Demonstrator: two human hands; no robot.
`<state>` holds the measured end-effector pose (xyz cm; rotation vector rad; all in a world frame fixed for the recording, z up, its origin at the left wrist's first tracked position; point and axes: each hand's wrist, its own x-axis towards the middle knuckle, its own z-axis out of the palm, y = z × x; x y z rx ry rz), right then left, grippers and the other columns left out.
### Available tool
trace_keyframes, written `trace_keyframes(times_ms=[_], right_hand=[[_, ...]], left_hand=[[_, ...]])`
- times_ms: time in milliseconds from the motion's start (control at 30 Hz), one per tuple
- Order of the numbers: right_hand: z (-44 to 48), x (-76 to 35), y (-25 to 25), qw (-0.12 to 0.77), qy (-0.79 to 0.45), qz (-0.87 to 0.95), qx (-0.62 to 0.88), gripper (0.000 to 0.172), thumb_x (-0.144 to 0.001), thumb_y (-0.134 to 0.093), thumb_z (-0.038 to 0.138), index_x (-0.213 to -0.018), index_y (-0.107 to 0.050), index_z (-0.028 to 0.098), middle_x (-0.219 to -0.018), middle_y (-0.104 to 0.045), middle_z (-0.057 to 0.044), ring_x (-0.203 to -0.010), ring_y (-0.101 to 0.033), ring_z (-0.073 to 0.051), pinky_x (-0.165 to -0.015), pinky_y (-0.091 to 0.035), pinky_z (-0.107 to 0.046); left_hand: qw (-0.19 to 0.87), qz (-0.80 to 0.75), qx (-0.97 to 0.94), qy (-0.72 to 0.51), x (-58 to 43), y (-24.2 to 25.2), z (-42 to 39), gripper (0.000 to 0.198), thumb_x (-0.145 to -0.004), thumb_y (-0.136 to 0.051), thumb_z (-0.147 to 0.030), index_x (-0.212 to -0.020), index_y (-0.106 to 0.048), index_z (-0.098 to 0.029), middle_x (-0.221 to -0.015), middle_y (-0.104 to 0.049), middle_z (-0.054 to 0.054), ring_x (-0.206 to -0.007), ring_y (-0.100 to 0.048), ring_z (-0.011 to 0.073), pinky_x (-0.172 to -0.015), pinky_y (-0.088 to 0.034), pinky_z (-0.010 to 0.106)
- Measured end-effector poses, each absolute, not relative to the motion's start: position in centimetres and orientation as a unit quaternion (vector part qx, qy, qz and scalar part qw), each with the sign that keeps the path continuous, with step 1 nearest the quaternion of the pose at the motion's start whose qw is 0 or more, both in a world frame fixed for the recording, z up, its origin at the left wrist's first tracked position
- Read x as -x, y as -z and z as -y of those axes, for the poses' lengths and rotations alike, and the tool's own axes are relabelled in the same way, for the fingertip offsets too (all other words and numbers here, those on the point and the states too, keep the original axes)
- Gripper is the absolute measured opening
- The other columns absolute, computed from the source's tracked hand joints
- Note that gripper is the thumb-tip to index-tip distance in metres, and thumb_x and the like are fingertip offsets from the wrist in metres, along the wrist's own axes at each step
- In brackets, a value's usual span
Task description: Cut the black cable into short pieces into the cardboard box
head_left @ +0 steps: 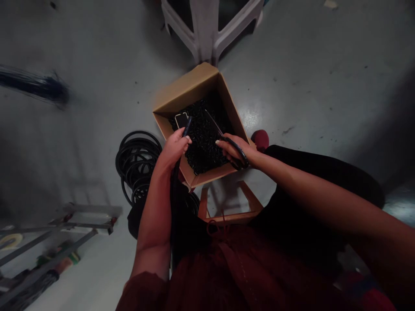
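My left hand (177,144) is closed around a black tube, its ribbed-looking end (187,125) sticking up past the thumb. The rest of that tube hangs down along my forearm. In my right hand (235,147) is a pair of scissors (239,151) with dark handles; the thin blades point up and left. Both hands are over an open cardboard box (188,96). Many small black pieces (207,151) fill its bottom. Beside the tube's end lies a dark rectangular thing with a light edge (181,120), whose kind I cannot make out.
Coiled black tubing (138,162) lies on the floor left of the box. A pale plastic stool (204,30) stands beyond the box, and a wooden frame (230,216) is between my legs. At left are a metal frame (81,226) and a dark bundle of strands (35,84).
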<state>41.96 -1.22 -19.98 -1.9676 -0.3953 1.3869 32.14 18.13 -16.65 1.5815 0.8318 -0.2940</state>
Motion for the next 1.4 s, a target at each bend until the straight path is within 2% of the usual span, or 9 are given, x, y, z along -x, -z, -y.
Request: trace_keyframes(times_ms=[133,300,367,500,700,833,1167,1400], right_hand=[[1.2,-41.9,19.9,0.374,-0.542,0.149,0.738,0.024,-0.093,-0.044,0.044,-0.089,-0.046,0.021,-0.063,-0.058,0.000,-0.044,-0.052,-0.010,-0.039,-0.041,-0.021],[1.2,-41.7,19.4,0.357,-0.556,0.176,0.729,0.028,-0.095,-0.042,0.047,-0.092,-0.049,0.020,-0.062,-0.061,-0.001,-0.042,-0.054,-0.010,-0.041,-0.042,-0.021],[1.2,-41.7,19.1,0.347,-0.555,0.190,0.732,0.031,-0.095,-0.040,0.049,-0.093,-0.050,0.020,-0.063,-0.062,-0.001,-0.043,-0.055,-0.010,-0.042,-0.042,-0.021],[1.1,-41.8,19.0,0.326,-0.542,0.205,0.747,0.033,-0.094,-0.041,0.050,-0.094,-0.052,0.019,-0.066,-0.062,-0.002,-0.046,-0.056,-0.011,-0.044,-0.042,-0.022],[0.8,-41.9,19.3,0.330,-0.522,0.227,0.753,0.030,-0.093,-0.044,0.046,-0.100,-0.053,0.018,-0.082,-0.064,-0.004,-0.063,-0.060,-0.012,-0.056,-0.045,-0.023],[0.6,-41.7,19.3,0.364,-0.537,0.212,0.731,0.030,-0.093,-0.045,0.045,-0.104,-0.052,0.018,-0.090,-0.064,-0.005,-0.068,-0.061,-0.012,-0.059,-0.046,-0.023],[0.3,-41.8,18.5,0.333,-0.536,0.234,0.740,0.033,-0.093,-0.045,0.045,-0.108,-0.054,0.017,-0.085,-0.065,-0.006,-0.071,-0.061,-0.015,-0.065,-0.045,-0.026],[0.4,-41.8,18.4,0.324,-0.526,0.253,0.745,0.039,-0.092,-0.045,0.049,-0.110,-0.055,0.017,-0.097,-0.065,-0.008,-0.078,-0.061,-0.017,-0.068,-0.046,-0.027]], left_hand=[[0.667,-0.375,-0.638,0.088,-32.4,16.4,-18.1,0.033,-0.079,-0.049,-0.014,-0.112,-0.053,-0.013,-0.083,-0.059,0.001,-0.053,-0.043,0.0034,-0.048,-0.034,0.016],[0.683,-0.372,-0.627,0.046,-32.3,16.8,-18.5,0.038,-0.084,-0.055,-0.021,-0.120,-0.053,-0.014,-0.098,-0.063,0.006,-0.057,-0.049,0.0028,-0.050,-0.038,0.015],[0.683,-0.376,-0.625,0.047,-32.2,16.9,-18.6,0.045,-0.085,-0.057,-0.025,-0.128,-0.049,-0.017,-0.096,-0.064,0.005,-0.055,-0.050,0.0029,-0.048,-0.037,0.016],[0.683,-0.378,-0.620,0.075,-32.1,16.9,-18.5,0.054,-0.087,-0.056,-0.031,-0.138,-0.041,-0.022,-0.077,-0.061,-0.001,-0.047,-0.046,0.0033,-0.041,-0.032,0.016],[0.678,-0.383,-0.623,0.074,-32.3,16.6,-18.3,0.050,-0.088,-0.054,-0.031,-0.135,-0.043,-0.019,-0.067,-0.051,-0.004,-0.044,-0.039,0.0031,-0.038,-0.027,0.016],[0.663,-0.382,-0.639,0.077,-32.3,16.7,-18.2,0.046,-0.090,-0.051,-0.030,-0.135,-0.044,-0.019,-0.066,-0.050,-0.005,-0.044,-0.038,0.0032,-0.038,-0.027,0.016],[0.636,-0.356,-0.675,0.115,-32.2,16.8,-17.7,0.047,-0.089,-0.050,-0.028,-0.135,-0.048,-0.017,-0.068,-0.050,-0.003,-0.046,-0.038,0.0030,-0.039,-0.027,0.016],[0.630,-0.341,-0.682,0.145,-32.2,16.6,-17.1,0.050,-0.089,-0.049,-0.029,-0.137,-0.046,-0.015,-0.069,-0.049,-0.003,-0.047,-0.036,0.0033,-0.040,-0.028,0.016]])
